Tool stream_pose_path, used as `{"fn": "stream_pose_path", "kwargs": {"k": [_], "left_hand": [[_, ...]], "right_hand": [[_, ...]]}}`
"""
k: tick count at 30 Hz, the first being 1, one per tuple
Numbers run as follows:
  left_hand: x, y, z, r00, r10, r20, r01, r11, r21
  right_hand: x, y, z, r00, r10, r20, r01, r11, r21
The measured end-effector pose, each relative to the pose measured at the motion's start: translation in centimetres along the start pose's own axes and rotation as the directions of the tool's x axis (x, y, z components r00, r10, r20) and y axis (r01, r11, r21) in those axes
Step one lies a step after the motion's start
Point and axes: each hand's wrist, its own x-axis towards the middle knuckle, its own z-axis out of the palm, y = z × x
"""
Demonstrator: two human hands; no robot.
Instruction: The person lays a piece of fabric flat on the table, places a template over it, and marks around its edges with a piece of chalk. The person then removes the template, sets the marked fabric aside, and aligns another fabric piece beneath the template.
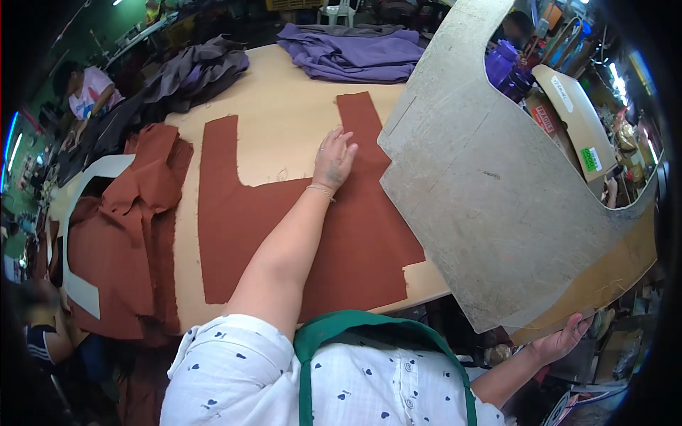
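Note:
My left hand point(335, 160) rests on a cut piece of rust-brown fabric point(256, 227), its fingers out and slightly apart. The piece lies spread on the table, with two upright strips at its far side and a curved notch between them. At the lower right, my right hand point(561, 342) grips the bottom edge of a large grey pattern board point(490, 192). The board is raised and tilted, covering the right side of the table. Its face looks scuffed, with a brown area point(604, 291) along the lower right edge and a curved cut-out at its upper right.
Folded brown fabric point(121, 241) and a pale board point(82, 291) lie at the left table edge. Dark cloth point(192, 71) and purple cloth point(352, 53) are piled at the back. A cardboard box point(575, 128) stands behind the board. Another person point(92, 92) is at far left.

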Motion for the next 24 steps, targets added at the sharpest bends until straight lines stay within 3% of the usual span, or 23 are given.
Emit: {"fn": "stream_pose_path", "kwargs": {"k": [1, 4, 7, 8, 9, 12, 13, 15, 17, 19, 20, 22, 24], "left_hand": [[-0.6, -0.6, -1.2, 0.996, 0.006, -0.087, -0.025, 0.975, -0.222], [-3.8, -2.1, -6.1, 0.955, -0.292, -0.048, 0.244, 0.867, -0.435], [-5.8, 0.0, -13.5, 0.852, -0.507, 0.132, 0.472, 0.634, -0.612], [-6.4, -0.9, -15.4, 0.831, -0.518, 0.204, 0.511, 0.563, -0.649], [-7.2, -1.4, -17.2, 0.844, -0.472, 0.257, 0.492, 0.486, -0.722], [-10.8, -3.3, -21.8, 0.798, -0.404, 0.446, 0.554, 0.202, -0.808], [-12.1, -1.1, -23.4, 0.793, -0.531, 0.297, 0.552, 0.421, -0.72], [-14.8, -3.6, -25.9, 0.8, -0.517, 0.304, 0.54, 0.402, -0.739], [-16.5, -2.1, -26.4, 0.881, -0.466, 0.083, 0.336, 0.492, -0.803], [-18.2, -3.0, -27.2, 0.873, -0.487, 0.004, 0.367, 0.653, -0.662], [-18.9, -3.7, -27.6, 0.871, -0.489, -0.041, 0.378, 0.722, -0.58], [-19.5, -4.6, -27.5, 0.841, -0.54, -0.019, 0.439, 0.704, -0.558], [-19.5, -4.9, -27.2, 0.826, -0.563, 0.0, 0.487, 0.715, -0.502]], "right_hand": [[0.4, -0.1, 0.3, 1.0, 0.026, 0.001, -0.026, 0.999, 0.032], [1.5, 1.3, -0.1, 0.984, 0.129, 0.122, -0.144, 0.981, 0.129], [2.1, 4.0, 0.5, 0.936, 0.234, 0.262, -0.292, 0.933, 0.211], [2.0, 4.9, 1.8, 0.916, 0.266, 0.3, -0.34, 0.911, 0.232], [1.5, 6.1, 3.2, 0.927, 0.233, 0.293, -0.283, 0.949, 0.14], [-0.5, 10.9, 6.4, 0.843, 0.37, 0.391, -0.435, 0.896, 0.09], [-1.6, 11.5, 9.2, 0.762, 0.414, 0.498, -0.513, 0.855, 0.074], [-3.4, 14.4, 11.9, 0.608, 0.536, 0.586, -0.663, 0.748, 0.004], [-6.0, 18.0, 13.4, 0.544, 0.598, 0.589, -0.721, 0.692, -0.036], [-8.3, 20.3, 14.7, 0.498, 0.638, 0.588, -0.705, 0.693, -0.155], [-9.0, 21.5, 15.0, 0.487, 0.638, 0.596, -0.668, 0.712, -0.217], [-9.7, 23.5, 15.7, 0.462, 0.64, 0.614, -0.578, 0.742, -0.339], [-9.4, 23.9, 16.7, 0.535, 0.571, 0.623, -0.133, 0.785, -0.605]]}}
